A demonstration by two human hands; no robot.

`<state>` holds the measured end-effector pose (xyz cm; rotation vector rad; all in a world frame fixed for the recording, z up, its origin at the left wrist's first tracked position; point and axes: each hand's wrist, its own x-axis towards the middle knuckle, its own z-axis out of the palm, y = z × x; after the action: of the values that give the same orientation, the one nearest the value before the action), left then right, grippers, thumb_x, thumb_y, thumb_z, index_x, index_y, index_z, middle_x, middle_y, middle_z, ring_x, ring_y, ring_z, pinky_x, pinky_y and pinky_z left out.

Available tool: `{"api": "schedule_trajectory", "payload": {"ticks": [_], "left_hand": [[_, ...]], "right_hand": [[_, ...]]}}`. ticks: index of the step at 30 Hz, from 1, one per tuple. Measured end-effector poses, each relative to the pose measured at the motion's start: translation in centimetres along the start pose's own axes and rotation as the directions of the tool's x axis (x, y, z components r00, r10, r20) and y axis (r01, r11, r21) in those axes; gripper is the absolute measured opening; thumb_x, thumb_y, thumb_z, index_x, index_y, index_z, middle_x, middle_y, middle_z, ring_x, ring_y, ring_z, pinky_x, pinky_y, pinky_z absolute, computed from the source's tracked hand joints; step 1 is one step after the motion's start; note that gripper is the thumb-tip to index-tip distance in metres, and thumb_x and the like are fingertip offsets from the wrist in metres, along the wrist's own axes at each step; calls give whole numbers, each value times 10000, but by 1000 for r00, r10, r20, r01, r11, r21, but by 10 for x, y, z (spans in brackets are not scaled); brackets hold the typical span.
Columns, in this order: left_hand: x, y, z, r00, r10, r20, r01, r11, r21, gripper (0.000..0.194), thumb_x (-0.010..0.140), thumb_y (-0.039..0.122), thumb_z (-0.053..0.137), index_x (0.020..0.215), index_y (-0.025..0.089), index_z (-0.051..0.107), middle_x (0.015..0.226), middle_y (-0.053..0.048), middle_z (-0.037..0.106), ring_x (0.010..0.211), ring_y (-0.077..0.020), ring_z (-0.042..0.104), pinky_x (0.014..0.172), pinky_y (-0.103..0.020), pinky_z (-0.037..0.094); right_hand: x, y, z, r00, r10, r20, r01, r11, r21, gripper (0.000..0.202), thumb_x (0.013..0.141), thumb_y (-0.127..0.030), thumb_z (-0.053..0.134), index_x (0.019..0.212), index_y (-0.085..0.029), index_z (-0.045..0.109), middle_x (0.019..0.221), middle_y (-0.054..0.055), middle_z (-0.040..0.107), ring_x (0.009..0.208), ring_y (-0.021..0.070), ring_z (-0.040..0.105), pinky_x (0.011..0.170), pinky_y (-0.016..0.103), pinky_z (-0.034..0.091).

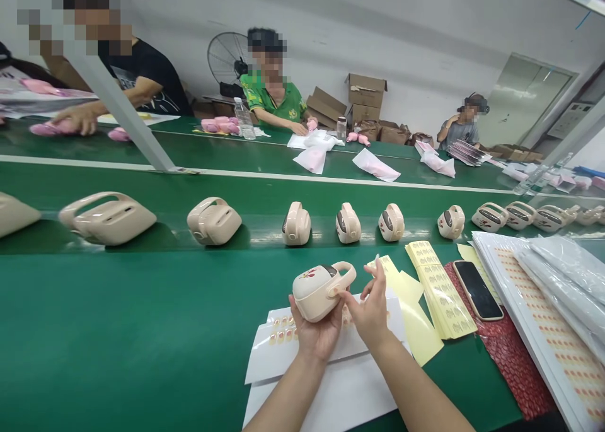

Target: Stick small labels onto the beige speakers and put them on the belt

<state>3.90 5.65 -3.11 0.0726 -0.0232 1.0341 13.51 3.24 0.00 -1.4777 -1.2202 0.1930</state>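
Observation:
My left hand [316,331] is closed around the underside of a small cream handled device [312,294], held tilted above the sheets. The device has a rounded body, a dark window, a small red printed picture and a loop handle. At the handle's round joint, my right hand [373,312] touches the device with its thumb, its other fingers raised and apart. A small pale bit shows at a right fingertip, too small to name. Beneath both hands lie white sheets [326,388] with rows of small oval orange-gold stickers, partly covered by the hands.
Similar cream devices [215,221] stand in a row along the green belt [265,198]. To my right lie yellow label sheets [439,290], a phone [477,290] on red wrap, and a sticker-sheet stack [534,318] under clear plastic. Across the belt, several people handle pink items.

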Motion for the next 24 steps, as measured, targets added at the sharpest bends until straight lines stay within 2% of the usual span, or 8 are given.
{"api": "schedule_trajectory", "payload": {"ticks": [4, 7, 10, 13, 15, 17, 20, 24], "left_hand": [[-1, -1, -5, 1000, -15, -27, 16, 1000, 17, 455, 749, 546, 534, 1099, 257, 564, 1096, -8, 662, 1079, -181, 561, 880, -254, 478], [1, 1, -6, 999, -10, -37, 14, 993, 117, 472, 726, 570, 546, 1091, 271, 569, 1102, -5, 657, 1063, -186, 570, 842, -253, 495], [5, 9, -6, 999, 42, -11, -35, 924, 381, 536, 685, 591, 577, 1142, 314, 527, 1144, -15, 626, 1076, -240, 553, 818, -351, 508], [6, 18, -4, 991, 81, 103, -131, 636, 760, 828, 506, 417, 784, 1244, 326, 421, 1224, -44, 557, 1126, -311, 495, 881, -425, 455], [6, 22, -1, 987, 26, 161, -159, 351, 923, 997, 407, 265, 835, 1279, 337, 358, 1294, -57, 483, 1145, -337, 465, 917, -443, 415], [4, 22, 5, 987, -71, 146, -135, 135, 982, 985, 419, 204, 814, 1273, 347, 344, 1312, -59, 448, 1109, -331, 486, 900, -447, 416], [1, 17, 12, 980, -174, 93, -92, 13, 996, 885, 473, 169, 761, 1250, 311, 363, 1275, -74, 468, 1023, -298, 532, 848, -424, 436], [0, 11, 15, 973, -212, 92, -94, -1, 996, 856, 503, 157, 741, 1252, 290, 347, 1302, -102, 436, 1023, -288, 522, 834, -406, 429]], "right_hand": [[10, 1, -3, 988, 124, 89, -123, 992, -9, 821, 721, -440, 595, 1366, -221, 137, 1131, 125, 445, 557, 108, 411, 643, 359, 463], [23, 7, -10, 967, 224, 125, -225, 974, -5, 753, 730, -404, 573, 1353, -213, 194, 1082, 111, 435, 592, 124, 428, 676, 376, 463], [44, 13, -31, 940, 333, 81, -334, 943, 0, 604, 742, -332, 536, 1291, -221, 309, 1090, 106, 408, 706, 152, 485, 747, 395, 449], [63, 5, -55, 907, 329, 262, -372, 919, 132, 572, 692, -246, 571, 1227, -254, 366, 1105, 78, 409, 748, 138, 532, 738, 356, 454], [69, -7, -65, 838, 249, 486, -393, 892, 222, 596, 659, -209, 601, 1207, -272, 374, 1082, 50, 432, 698, 107, 548, 696, 320, 462], [71, -20, -69, 747, 179, 640, -414, 879, 238, 633, 635, -181, 630, 1205, -281, 373, 1041, 26, 454, 669, 89, 552, 677, 300, 461], [69, -30, -68, 672, 189, 716, -417, 896, 154, 670, 619, -115, 633, 1216, -272, 372, 978, 2, 466, 643, 72, 544, 660, 286, 453], [65, -27, -64, 651, 230, 724, -397, 915, 66, 707, 602, -34, 601, 1230, -263, 371, 929, -18, 452, 617, 64, 548, 635, 279, 455]]}}
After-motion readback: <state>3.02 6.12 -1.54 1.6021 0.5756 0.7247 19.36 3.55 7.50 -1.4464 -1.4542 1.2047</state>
